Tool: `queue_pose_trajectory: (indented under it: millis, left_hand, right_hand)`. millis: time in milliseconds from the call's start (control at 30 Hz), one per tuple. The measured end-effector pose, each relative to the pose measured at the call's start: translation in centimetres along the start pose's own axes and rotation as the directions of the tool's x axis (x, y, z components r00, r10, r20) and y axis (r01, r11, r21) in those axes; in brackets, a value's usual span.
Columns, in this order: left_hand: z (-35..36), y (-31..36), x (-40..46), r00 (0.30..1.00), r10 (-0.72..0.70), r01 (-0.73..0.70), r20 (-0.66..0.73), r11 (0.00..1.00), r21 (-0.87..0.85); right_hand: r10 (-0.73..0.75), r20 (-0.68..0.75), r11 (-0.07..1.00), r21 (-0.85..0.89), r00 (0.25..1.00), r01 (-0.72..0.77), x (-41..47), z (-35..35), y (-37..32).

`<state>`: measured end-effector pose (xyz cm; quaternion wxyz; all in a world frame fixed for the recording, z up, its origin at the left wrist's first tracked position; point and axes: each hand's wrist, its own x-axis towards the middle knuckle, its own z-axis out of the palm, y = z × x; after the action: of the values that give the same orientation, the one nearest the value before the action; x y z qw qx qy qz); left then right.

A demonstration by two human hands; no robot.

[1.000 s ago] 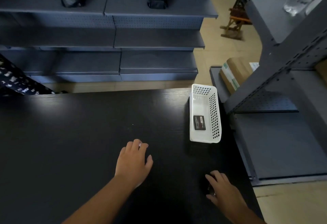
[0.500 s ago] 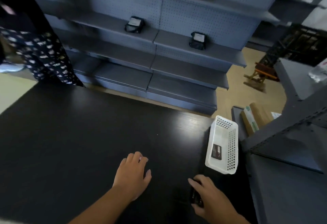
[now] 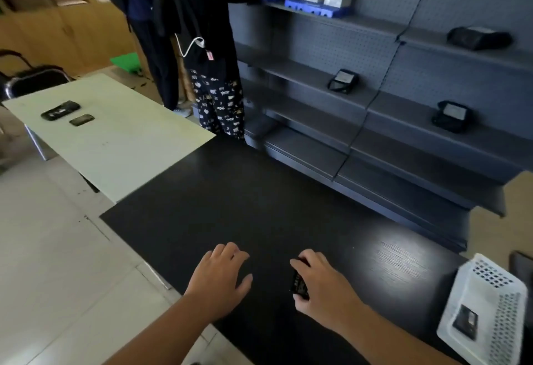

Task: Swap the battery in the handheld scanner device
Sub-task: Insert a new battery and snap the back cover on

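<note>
A black table (image 3: 259, 209) fills the middle, with grey shelving (image 3: 375, 122) at two o'clock and a pale table (image 3: 121, 134) at ten o'clock. At four o'clock a white basket (image 3: 490, 284) holds a battery (image 3: 465, 320). The left hand (image 3: 220, 276) lies flat and released at six o'clock, while just beside it the right hand (image 3: 324, 286) grasps another black battery (image 3: 299, 285).

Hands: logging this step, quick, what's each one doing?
Left hand: open, flat on the black table, empty.
Right hand: closed on a small black battery.
</note>
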<state>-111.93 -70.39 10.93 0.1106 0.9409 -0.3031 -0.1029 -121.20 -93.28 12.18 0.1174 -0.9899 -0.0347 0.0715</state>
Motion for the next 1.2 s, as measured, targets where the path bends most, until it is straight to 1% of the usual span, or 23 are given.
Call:
queue_pose_trajectory:
  millis: [167, 367, 567, 767, 933, 1067, 1167, 1200]
  left_hand:
    - [-1.9, -6.9, -0.6, 0.998, -0.045, 0.043, -0.032, 0.997, -0.057]
    - [-4.7, -19.5, -0.5, 0.996, -0.083, 0.081, -0.042, 0.996, -0.047]
    - [-8.5, -33.2, -0.4, 0.988, -0.137, 0.136, -0.067, 0.990, -0.021]
    - [-12.8, -43.3, 0.6, 0.976, -0.197, 0.192, -0.090, 0.980, -0.060]
    - [-14.8, -50.7, 2.8, 0.968, -0.236, 0.230, -0.089, 0.970, -0.077]
    - [-17.1, -57.5, 5.3, 0.964, -0.259, 0.257, -0.064, 0.966, -0.028]
    - [-18.9, -63.2, 7.0, 0.959, -0.278, 0.278, -0.050, 0.960, -0.002]
    - [-19.6, -64.9, 7.6, 0.956, -0.285, 0.286, -0.065, 0.958, 0.015]
  right_hand:
    - [-0.070, 0.023, 0.995, -0.063, 0.997, 0.072, 6.7, -0.6, -5.7]
    - [-0.079, 0.085, 0.989, -0.116, 0.993, 0.088, 16.5, 0.5, -13.1]
    - [-0.094, 0.048, 0.991, -0.088, 0.994, 0.098, 27.7, 0.8, -22.2]
    - [-0.148, 0.055, 0.986, -0.068, 0.987, 0.152, 37.5, 0.9, -30.4]
    - [-0.204, 0.103, 0.976, -0.060, 0.974, 0.211, 46.2, 1.7, -35.4]
    - [-0.275, 0.099, 0.959, -0.047, 0.956, 0.280, 54.4, 2.9, -38.8]
    - [-0.286, 0.109, 0.957, -0.017, 0.952, 0.290, 60.6, 3.4, -41.5]
    - [-0.294, 0.114, 0.955, -0.006, 0.949, 0.297, 62.5, 3.5, -42.4]
